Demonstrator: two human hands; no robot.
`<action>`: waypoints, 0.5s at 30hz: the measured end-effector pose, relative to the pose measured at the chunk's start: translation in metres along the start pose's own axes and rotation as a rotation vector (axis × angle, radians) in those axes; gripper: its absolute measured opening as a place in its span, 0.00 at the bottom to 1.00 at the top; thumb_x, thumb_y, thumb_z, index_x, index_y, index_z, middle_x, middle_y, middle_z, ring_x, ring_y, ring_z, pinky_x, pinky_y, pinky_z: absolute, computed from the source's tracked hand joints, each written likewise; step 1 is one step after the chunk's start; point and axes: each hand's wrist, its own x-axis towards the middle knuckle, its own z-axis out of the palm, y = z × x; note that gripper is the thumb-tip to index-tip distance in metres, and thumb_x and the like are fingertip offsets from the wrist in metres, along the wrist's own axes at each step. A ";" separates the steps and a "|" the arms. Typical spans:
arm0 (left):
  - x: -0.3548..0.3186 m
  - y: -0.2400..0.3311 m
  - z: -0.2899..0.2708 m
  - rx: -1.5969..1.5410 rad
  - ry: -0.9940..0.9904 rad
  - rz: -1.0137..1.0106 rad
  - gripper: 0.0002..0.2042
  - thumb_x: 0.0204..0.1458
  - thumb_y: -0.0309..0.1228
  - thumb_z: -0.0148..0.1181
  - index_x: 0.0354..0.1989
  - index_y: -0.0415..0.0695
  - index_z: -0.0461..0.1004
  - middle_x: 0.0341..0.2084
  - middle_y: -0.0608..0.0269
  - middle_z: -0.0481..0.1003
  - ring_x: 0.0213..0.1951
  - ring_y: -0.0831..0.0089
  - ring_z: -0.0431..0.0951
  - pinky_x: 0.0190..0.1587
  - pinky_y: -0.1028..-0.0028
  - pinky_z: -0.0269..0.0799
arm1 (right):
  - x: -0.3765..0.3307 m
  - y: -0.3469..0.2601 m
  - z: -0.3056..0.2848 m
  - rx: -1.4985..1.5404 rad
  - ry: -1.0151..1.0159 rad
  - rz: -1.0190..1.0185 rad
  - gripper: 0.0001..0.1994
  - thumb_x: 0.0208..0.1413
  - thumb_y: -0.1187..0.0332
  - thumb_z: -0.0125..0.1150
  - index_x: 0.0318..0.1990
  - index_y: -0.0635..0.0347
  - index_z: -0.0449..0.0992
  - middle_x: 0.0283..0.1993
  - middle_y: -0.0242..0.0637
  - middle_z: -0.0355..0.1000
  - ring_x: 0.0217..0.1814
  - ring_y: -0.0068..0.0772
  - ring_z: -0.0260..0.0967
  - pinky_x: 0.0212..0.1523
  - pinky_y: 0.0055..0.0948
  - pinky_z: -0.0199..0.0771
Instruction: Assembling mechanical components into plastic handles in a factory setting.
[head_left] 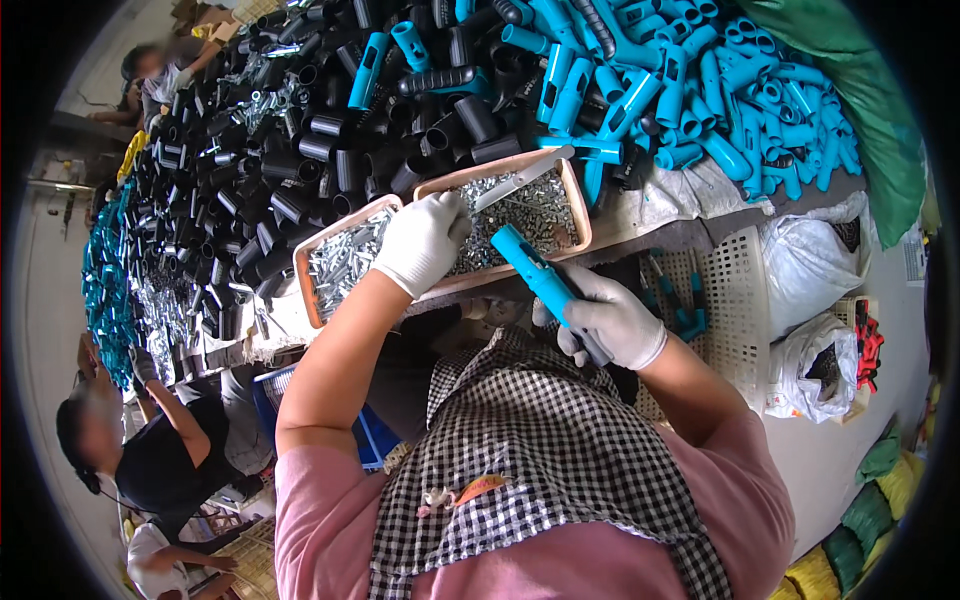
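My left hand point(425, 240), in a white glove, reaches into the orange tray point(580, 205) of small silver metal parts point(535, 215), fingers curled down among them. A second tray point(305, 290) of the same parts sits beside it on the left. My right hand point(605, 320), also gloved, grips a blue plastic handle point(530, 268) with a dark end, held slanting up toward the tray. A grey flat tool point(520, 178) lies across the tray's far rim.
Heaps of black plastic tubes point(270, 170) and blue handles point(740, 110) cover the long table. A white perforated crate point(725, 310) holds blue pieces at right, beside white bags point(815, 265). Other people sit at the left point(160, 455) and far end point(155, 75).
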 end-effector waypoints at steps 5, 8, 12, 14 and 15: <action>-0.008 -0.009 0.008 -0.156 0.071 0.069 0.05 0.48 0.24 0.60 0.34 0.41 0.76 0.32 0.50 0.77 0.36 0.49 0.78 0.40 0.59 0.74 | 0.002 0.005 0.006 0.165 -0.008 0.024 0.23 0.60 0.68 0.52 0.63 0.59 0.59 0.44 0.45 0.74 0.27 0.26 0.72 0.24 0.25 0.74; -0.012 -0.010 0.011 -0.236 0.099 0.115 0.06 0.47 0.24 0.61 0.35 0.42 0.79 0.31 0.52 0.77 0.35 0.52 0.78 0.40 0.61 0.74 | -0.001 0.006 0.013 0.224 -0.013 0.041 0.24 0.61 0.68 0.51 0.65 0.58 0.57 0.44 0.45 0.74 0.27 0.26 0.71 0.23 0.24 0.74; -0.016 -0.007 0.009 -0.199 0.191 0.069 0.06 0.48 0.22 0.61 0.34 0.42 0.80 0.32 0.53 0.77 0.35 0.55 0.79 0.39 0.64 0.75 | -0.002 0.013 0.013 0.279 -0.011 0.044 0.25 0.62 0.66 0.50 0.66 0.57 0.57 0.44 0.44 0.74 0.27 0.25 0.71 0.23 0.24 0.73; -0.022 0.005 0.003 -0.207 0.266 0.158 0.05 0.48 0.23 0.62 0.34 0.42 0.80 0.32 0.55 0.78 0.35 0.56 0.79 0.38 0.65 0.75 | -0.001 0.017 0.011 0.356 -0.016 0.087 0.25 0.63 0.64 0.51 0.67 0.54 0.58 0.44 0.44 0.74 0.27 0.24 0.70 0.23 0.23 0.73; -0.027 0.015 -0.003 -0.221 0.299 0.229 0.05 0.48 0.23 0.63 0.34 0.42 0.80 0.32 0.56 0.78 0.34 0.57 0.79 0.38 0.64 0.75 | -0.002 0.018 0.010 0.358 -0.013 0.083 0.25 0.63 0.64 0.51 0.67 0.54 0.58 0.44 0.44 0.74 0.27 0.24 0.70 0.23 0.23 0.73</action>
